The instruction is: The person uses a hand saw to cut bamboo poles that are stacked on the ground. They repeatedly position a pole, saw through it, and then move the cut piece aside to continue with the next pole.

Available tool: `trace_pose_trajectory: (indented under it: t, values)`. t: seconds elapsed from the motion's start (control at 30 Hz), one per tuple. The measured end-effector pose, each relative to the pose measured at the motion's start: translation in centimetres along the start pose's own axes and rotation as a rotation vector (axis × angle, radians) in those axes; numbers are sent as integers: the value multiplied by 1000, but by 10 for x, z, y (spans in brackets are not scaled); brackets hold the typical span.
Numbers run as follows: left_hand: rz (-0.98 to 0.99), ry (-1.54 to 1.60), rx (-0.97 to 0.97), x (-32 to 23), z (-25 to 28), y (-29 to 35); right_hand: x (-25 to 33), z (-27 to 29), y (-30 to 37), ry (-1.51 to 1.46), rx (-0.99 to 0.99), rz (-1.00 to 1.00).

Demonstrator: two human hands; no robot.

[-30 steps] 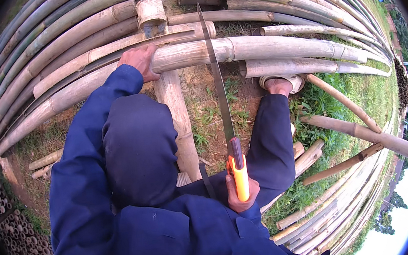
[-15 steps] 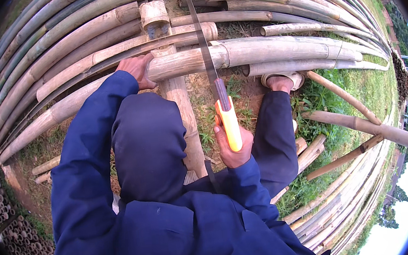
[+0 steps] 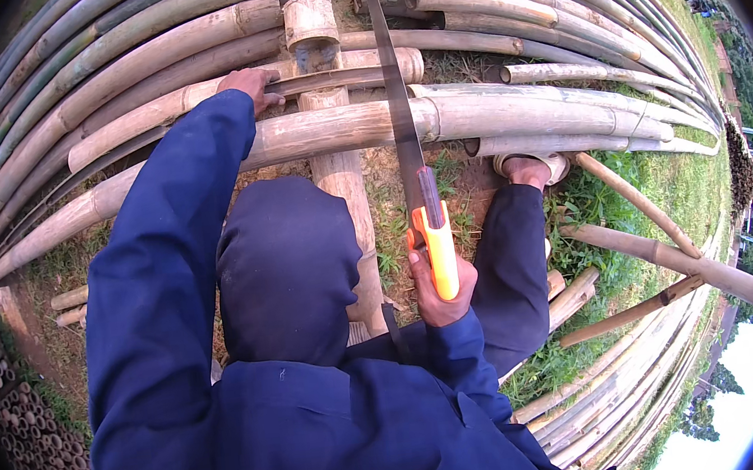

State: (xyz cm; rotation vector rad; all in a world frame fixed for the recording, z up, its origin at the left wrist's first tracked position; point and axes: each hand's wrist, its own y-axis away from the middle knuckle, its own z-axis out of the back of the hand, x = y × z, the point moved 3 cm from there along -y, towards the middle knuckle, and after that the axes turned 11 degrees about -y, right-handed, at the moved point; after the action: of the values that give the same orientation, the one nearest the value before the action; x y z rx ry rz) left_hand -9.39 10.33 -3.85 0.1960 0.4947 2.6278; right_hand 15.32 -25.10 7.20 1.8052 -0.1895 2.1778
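Observation:
My right hand (image 3: 447, 293) is closed around the orange and yellow handle of a hand saw (image 3: 394, 79). Its long dark blade points away from me and crosses above a thick pale bamboo pole (image 3: 321, 132); whether the teeth touch it I cannot tell. Just beyond that pole, my left hand (image 3: 250, 88) has its fingers and thumb around a thin, dark bamboo strip (image 3: 334, 79). Under the pole runs a bamboo support (image 3: 342, 184), with an upright bamboo stub (image 3: 310, 19) at its far end.
Long bamboo poles (image 3: 167, 38) lie in rows at far left and far right. My foot (image 3: 526, 172) rests beside the thick pole. Crossed bamboo poles (image 3: 650, 249) stand at right over grass, and stacked cut bamboo (image 3: 38, 440) shows at lower left.
My left hand has moved off the thick pole and away from me onto the thin strip. The right hand and saw keep their pose, while the whole view has shifted slightly.

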Motion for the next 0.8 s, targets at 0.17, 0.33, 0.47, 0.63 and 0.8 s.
trace_pose_trajectory:
  t: [0.17,0.33,0.47,0.63,0.8]
  values:
    - [22,-188,148,52,2,14,3,-3,-1,-18,-31,46]
    - [51,-123,-251,70,-5,55,-3,-4,1,-36,-26,74]
    - [-167,115,-412,-33,34,102,-3,-7,-3,-54,6,44]
    - [-153,-13,-314,-76,12,89,7,-12,-6,-71,-12,31]
    - [-113,14,-151,-80,16,76,8,-17,-4,44,-58,125]
